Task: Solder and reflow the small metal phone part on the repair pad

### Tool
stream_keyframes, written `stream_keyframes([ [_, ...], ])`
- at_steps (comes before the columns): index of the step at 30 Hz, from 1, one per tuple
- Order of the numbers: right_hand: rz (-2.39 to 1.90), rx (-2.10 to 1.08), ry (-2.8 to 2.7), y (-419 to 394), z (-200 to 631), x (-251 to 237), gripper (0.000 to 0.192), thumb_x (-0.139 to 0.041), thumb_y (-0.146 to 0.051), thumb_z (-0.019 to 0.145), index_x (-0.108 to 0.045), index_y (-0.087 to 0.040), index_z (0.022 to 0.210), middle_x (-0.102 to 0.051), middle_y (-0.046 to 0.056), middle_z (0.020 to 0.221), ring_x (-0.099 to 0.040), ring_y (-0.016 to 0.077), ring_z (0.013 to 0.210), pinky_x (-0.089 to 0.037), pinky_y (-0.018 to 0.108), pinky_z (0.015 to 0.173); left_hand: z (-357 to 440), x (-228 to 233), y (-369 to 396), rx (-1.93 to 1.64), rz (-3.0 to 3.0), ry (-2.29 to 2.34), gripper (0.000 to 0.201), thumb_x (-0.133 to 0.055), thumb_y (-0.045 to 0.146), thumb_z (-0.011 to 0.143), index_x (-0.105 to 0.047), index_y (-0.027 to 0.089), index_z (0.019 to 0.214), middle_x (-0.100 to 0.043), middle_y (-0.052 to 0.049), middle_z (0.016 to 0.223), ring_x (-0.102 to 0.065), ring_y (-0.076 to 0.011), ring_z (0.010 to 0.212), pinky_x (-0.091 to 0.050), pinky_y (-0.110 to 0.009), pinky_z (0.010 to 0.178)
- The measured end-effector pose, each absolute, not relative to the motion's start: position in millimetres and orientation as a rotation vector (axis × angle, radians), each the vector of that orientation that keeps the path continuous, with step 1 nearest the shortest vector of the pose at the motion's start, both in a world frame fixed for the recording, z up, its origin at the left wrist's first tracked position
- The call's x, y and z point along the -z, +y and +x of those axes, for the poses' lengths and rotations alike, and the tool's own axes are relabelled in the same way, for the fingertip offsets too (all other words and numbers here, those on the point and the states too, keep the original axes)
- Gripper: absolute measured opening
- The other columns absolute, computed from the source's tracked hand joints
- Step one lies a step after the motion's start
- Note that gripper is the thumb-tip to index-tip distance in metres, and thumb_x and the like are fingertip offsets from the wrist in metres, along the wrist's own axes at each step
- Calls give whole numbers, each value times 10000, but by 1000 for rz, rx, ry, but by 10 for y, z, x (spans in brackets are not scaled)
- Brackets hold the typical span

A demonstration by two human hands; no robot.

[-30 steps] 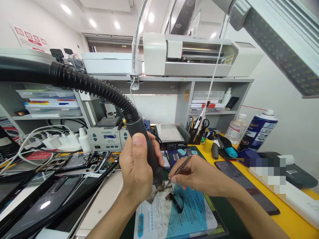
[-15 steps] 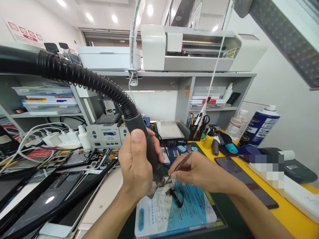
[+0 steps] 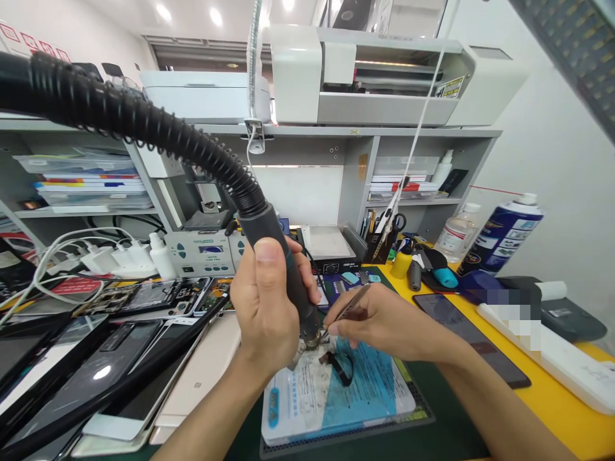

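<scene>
My left hand (image 3: 269, 307) is wrapped round the dark handle of a hot air gun (image 3: 262, 227), its metal nozzle pointing down at the work spot. In my right hand (image 3: 379, 323) a pair of metal tweezers (image 3: 352, 303) is pinched, tips low beside the nozzle. What the tips touch is hidden by the nozzle. A small black flex cable (image 3: 342, 371) lies curled just in front, on a stained blue and white booklet (image 3: 375, 400). Part of a small greyish piece (image 3: 294, 362) shows under the nozzle's left side.
Phones and phone parts (image 3: 127, 352) crowd the left, crossed by a black hose (image 3: 144, 378). Behind stands a grey control station (image 3: 206, 253). On the right are a dark phone (image 3: 468, 339), a spray can (image 3: 502, 237), a clear bottle (image 3: 456, 234) and a pen holder (image 3: 377, 246).
The view has shifted slightly, the shelf now sitting higher. The hot air gun's nozzle has moved a little to the right, nearer the tweezers. Both hands keep their grips.
</scene>
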State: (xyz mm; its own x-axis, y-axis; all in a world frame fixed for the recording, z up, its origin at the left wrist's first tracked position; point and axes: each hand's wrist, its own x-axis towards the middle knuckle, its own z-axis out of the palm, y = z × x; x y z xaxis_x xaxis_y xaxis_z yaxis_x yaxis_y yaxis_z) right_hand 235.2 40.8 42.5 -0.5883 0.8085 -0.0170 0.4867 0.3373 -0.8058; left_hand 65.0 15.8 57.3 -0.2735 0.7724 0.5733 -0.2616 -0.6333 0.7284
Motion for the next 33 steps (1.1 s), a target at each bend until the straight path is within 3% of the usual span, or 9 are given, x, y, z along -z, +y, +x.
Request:
stream_keyframes([
  [15,-1114,-1105,-2221,403,2371,-438,177,-645,-300,910,-763,-175,863,-662,4,710,-626,148,605,-482,235,538,666,-575,155,-2016,1333,741,493,-398,680,970,-545,217,888,-526,21,584,-561,-165,457,-455,-312,458],
  [26,-1075,-1066,-2264,370,2350,-462,184,-632,-250,904,-781,-167,837,-763,38,904,-639,138,604,-479,244,536,666,-587,175,-2039,1304,701,527,-480,760,889,-566,242,847,-526,8,553,-558,-195,420,-429,-357,419],
  [33,-1141,-1074,-2276,401,2410,-485,168,-643,-303,909,-769,-194,883,-690,1,700,-632,154,621,-476,240,550,674,-587,170,-2035,1292,672,540,-493,773,875,-569,239,841,-526,11,549,-563,-196,414,-454,-363,407],
])
